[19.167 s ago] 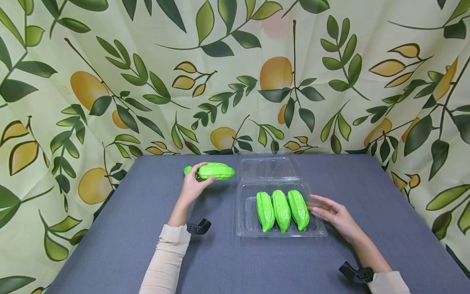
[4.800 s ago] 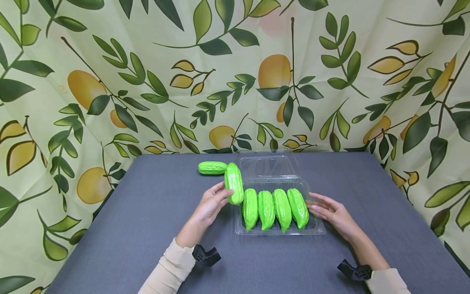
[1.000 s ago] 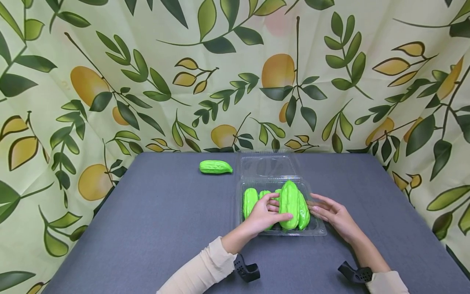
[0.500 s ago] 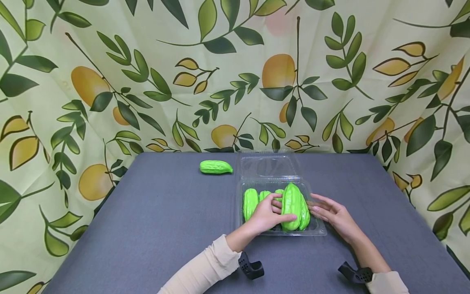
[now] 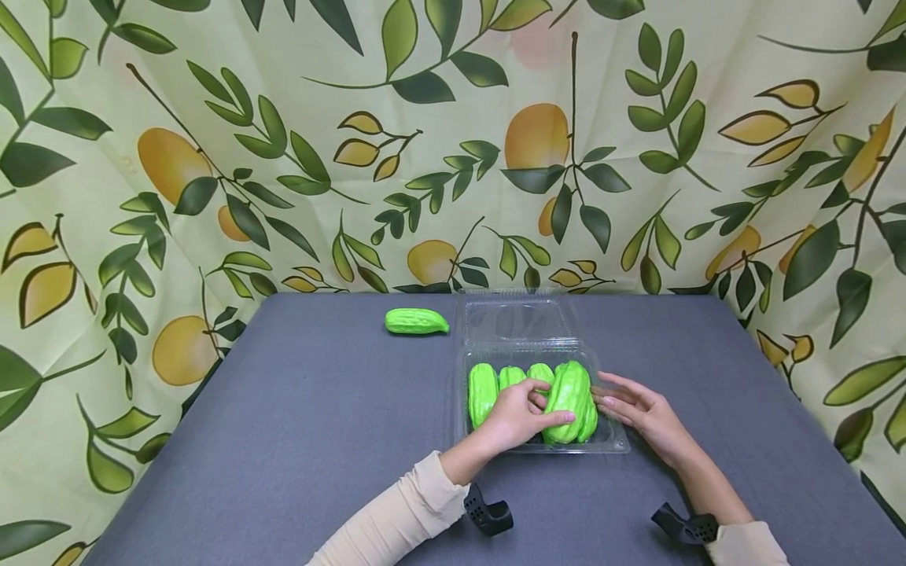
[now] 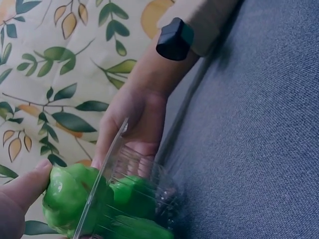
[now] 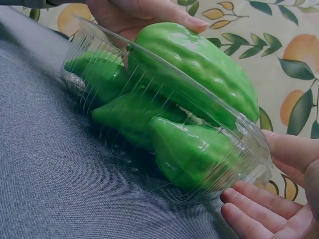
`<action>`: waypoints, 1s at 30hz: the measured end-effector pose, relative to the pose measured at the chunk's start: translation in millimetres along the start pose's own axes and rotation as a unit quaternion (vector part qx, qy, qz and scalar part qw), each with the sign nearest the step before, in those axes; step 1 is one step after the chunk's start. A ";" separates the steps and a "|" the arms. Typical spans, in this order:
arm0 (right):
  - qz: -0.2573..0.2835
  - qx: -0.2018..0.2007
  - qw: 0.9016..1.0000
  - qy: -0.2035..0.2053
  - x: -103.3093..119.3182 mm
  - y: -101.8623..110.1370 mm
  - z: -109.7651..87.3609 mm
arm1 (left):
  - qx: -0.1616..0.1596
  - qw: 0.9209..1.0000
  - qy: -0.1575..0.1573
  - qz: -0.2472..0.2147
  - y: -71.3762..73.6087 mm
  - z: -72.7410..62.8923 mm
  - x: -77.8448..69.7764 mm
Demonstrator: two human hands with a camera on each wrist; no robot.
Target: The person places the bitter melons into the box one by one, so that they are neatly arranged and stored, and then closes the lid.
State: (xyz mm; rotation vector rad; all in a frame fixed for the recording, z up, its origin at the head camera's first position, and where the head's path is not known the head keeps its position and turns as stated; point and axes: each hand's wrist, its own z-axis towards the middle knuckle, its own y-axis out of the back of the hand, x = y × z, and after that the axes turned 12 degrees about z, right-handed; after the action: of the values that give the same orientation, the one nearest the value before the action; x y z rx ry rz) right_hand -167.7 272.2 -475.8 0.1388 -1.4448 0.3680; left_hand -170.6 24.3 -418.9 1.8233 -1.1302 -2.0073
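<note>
My left hand (image 5: 511, 418) holds a bright green bitter melon (image 5: 570, 393) between thumb and fingers, low over the right side of a clear plastic clamshell box (image 5: 614, 450). In the right wrist view, that held melon (image 7: 199, 74) lies above other melons, partly over the box wall. Several bitter melons (image 5: 483, 393) stand side by side inside the box, partly hidden by the left hand. Beside the box's right wall is my right hand (image 5: 647, 413), its fingers stretched out and touching the plastic. The left wrist view shows this right hand (image 6: 134, 114) behind the wall.
Another bitter melon (image 5: 416, 321) lies on the grey cloth-covered table (image 5: 318, 409), behind and left of the box. The box's open lid (image 5: 520, 318) lies toward the back. A leaf-and-fruit patterned curtain (image 5: 453, 157) hangs behind the table.
Since 4.8 seconds ago, my left hand has carried the melon rightward over the filled box. In the last half second the melon has dropped lower and tilted. The right hand stays put.
</note>
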 end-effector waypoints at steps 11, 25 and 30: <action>-0.016 -0.009 1.000 -0.011 0.5 -1.2 -0.3 | 0.026 1.000 0.008 -0.016 -2.1 -0.7 -3.4; -0.022 -0.011 1.000 -0.011 0.6 -0.8 -0.9 | 0.047 0.994 0.028 -0.098 -7.3 -5.0 -7.1; -0.023 -0.011 1.000 -0.013 1.0 -1.0 -0.5 | 0.039 0.993 0.031 -0.106 -7.6 -5.4 -4.2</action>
State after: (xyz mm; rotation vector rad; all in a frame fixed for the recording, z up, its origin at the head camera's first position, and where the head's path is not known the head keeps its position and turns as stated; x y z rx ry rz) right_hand -166.8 271.5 -474.7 0.1597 -1.4682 0.3133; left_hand -162.2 30.0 -420.3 2.1103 -1.0502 -2.0275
